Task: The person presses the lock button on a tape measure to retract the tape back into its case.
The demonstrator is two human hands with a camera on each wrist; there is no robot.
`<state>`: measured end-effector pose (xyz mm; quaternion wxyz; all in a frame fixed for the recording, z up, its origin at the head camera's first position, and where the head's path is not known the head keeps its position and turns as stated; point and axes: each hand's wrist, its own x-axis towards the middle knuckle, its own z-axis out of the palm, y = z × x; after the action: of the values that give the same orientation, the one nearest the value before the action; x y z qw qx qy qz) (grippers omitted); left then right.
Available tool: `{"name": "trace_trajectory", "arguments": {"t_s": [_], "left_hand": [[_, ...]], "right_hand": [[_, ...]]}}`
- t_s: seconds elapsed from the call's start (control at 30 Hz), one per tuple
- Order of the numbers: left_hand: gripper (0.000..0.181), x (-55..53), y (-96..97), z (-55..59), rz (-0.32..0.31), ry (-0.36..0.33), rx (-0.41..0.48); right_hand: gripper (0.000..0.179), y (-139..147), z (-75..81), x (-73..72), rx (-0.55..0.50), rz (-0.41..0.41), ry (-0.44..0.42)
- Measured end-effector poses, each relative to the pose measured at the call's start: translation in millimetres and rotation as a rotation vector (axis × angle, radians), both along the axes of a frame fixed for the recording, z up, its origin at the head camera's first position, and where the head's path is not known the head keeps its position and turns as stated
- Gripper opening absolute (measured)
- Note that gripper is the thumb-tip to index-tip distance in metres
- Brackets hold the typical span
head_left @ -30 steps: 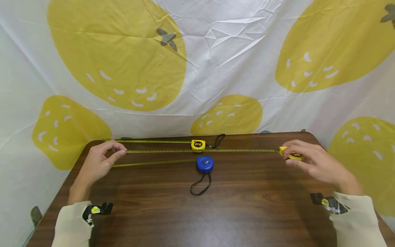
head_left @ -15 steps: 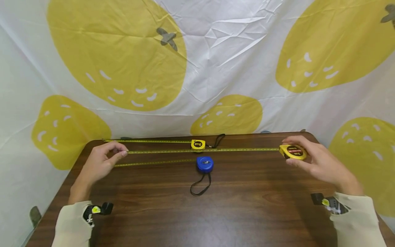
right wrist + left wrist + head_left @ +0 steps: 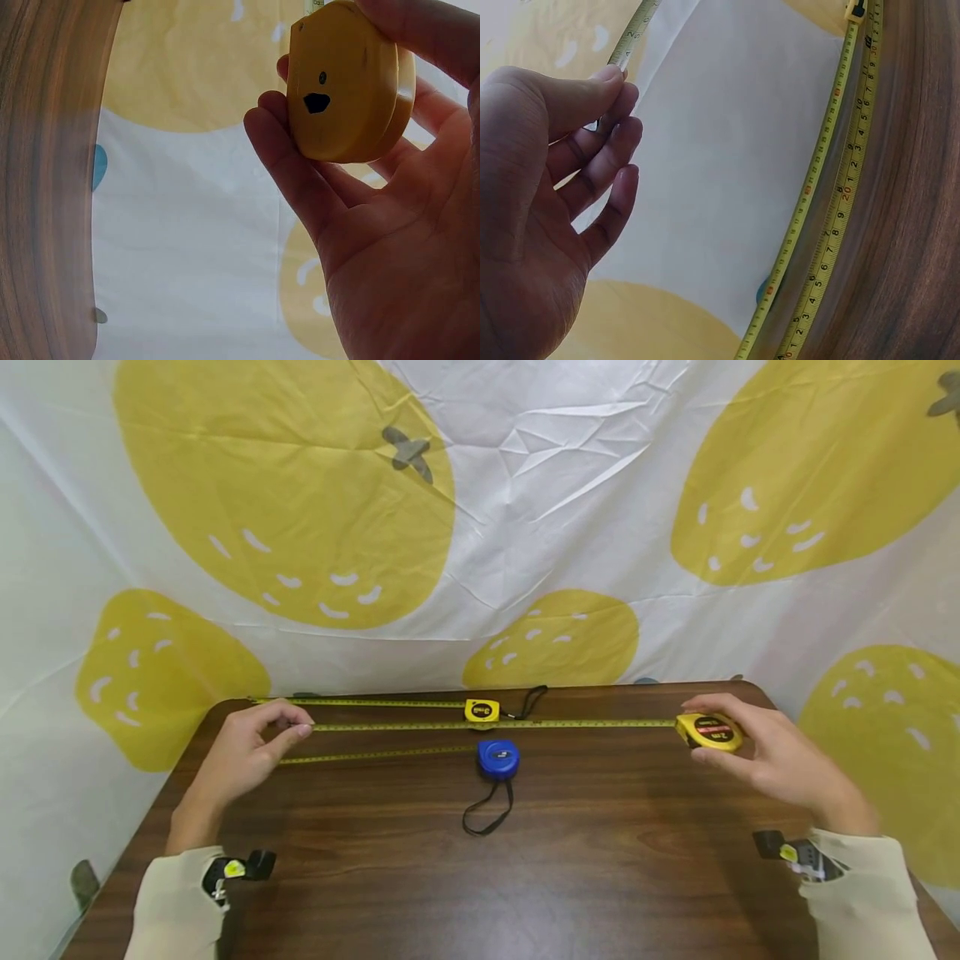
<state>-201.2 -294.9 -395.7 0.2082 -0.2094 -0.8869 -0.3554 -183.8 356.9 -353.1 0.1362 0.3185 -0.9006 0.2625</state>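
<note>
My right hand (image 3: 765,752) grips a yellow tape measure (image 3: 708,732) between thumb and fingers; its case fills the upper part of the right wrist view. From it the drawn-out blade (image 3: 585,724) runs straight across to the left. At the blade's end my left hand (image 3: 243,747) pinches the tip between thumb and forefinger, other fingers curling loosely, as the left wrist view shows. Behind the blade, a second yellow tape measure (image 3: 482,712) lies on the table with its own blade (image 3: 375,702) out to the left. A blue tape measure (image 3: 498,760) lies nearer, its blade (image 3: 382,754) also drawn out leftward.
The brown wooden table (image 3: 480,893) meets a white cloth (image 3: 525,527) printed with yellow fruit along its back edge. Black wrist cords (image 3: 489,818) trail from the two lying tape measures. A small camera sits on each wrist.
The right fingers have shifted on the yellow tape measure, so its label now shows. The left hand has moved very slightly right, still pinching the blade's end. The lying tape measures stay put.
</note>
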Motion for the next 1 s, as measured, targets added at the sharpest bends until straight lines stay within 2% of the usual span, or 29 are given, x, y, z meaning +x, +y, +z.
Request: {"name": "trace_trajectory", "arguments": {"t_s": [0.37,0.73,1.0], "left_hand": [[0.011,2.0,3.7,2.9,-0.005,-0.003,-0.010],[0.015,0.6,10.9,5.1,-0.061,0.017,-0.015],[0.014,-0.1,19.3,6.8,-0.105,0.012,-0.017]], "right_hand": [[0.066,-6,-0.9,-0.5,-0.037,0.012,0.024],[0.069,-10,-3.2,-2.2,-0.028,0.020,0.052],[0.068,-15,-2.8,-1.9,-0.029,0.024,0.037]]}}
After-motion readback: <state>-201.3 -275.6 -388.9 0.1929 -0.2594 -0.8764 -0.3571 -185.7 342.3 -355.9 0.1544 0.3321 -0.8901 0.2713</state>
